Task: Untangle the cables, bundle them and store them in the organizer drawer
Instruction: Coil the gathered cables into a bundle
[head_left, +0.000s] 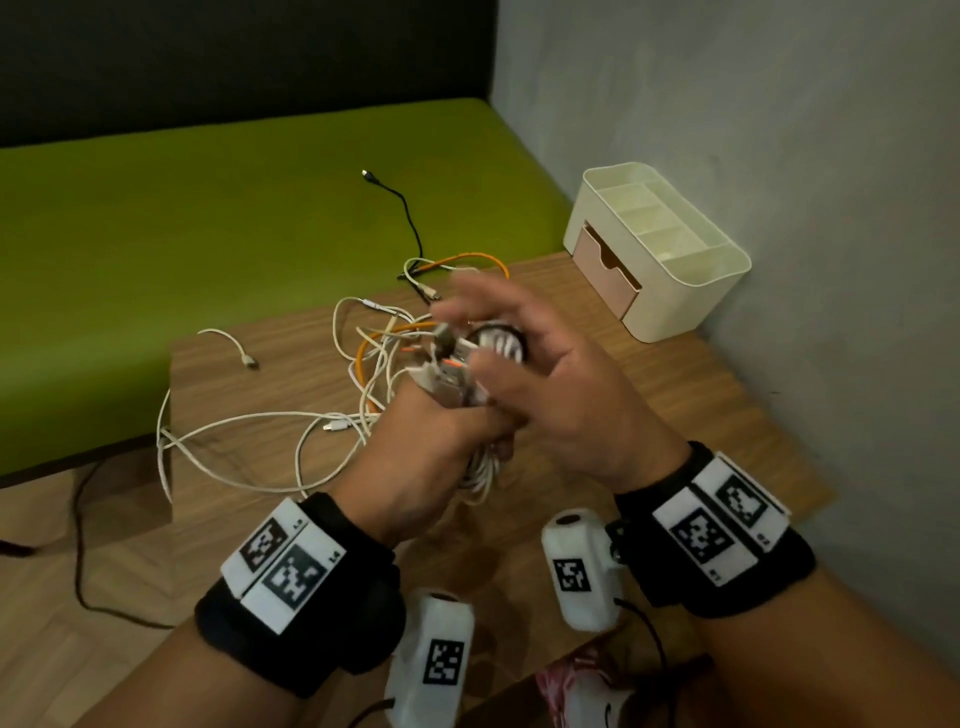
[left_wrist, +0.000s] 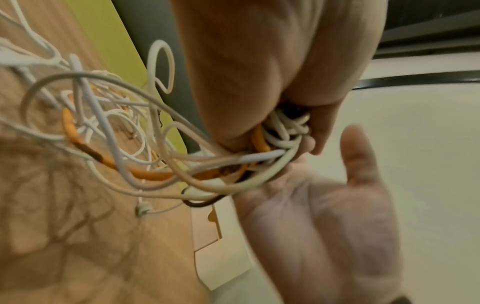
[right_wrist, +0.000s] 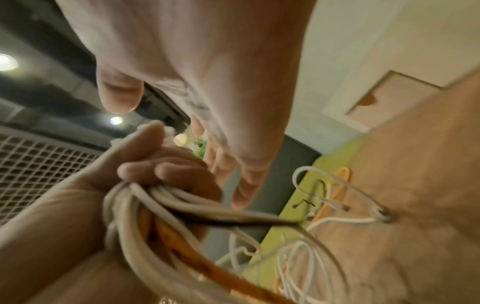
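The left hand (head_left: 431, 452) grips the tangled white and orange cables (head_left: 363, 374) (frame centre); the right hand (head_left: 561, 384) hovers beside, fingers spread.

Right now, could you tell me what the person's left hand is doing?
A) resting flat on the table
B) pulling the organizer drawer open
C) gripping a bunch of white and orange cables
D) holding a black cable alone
C: the left hand has its fingers curled round the cables, white and orange strands together.
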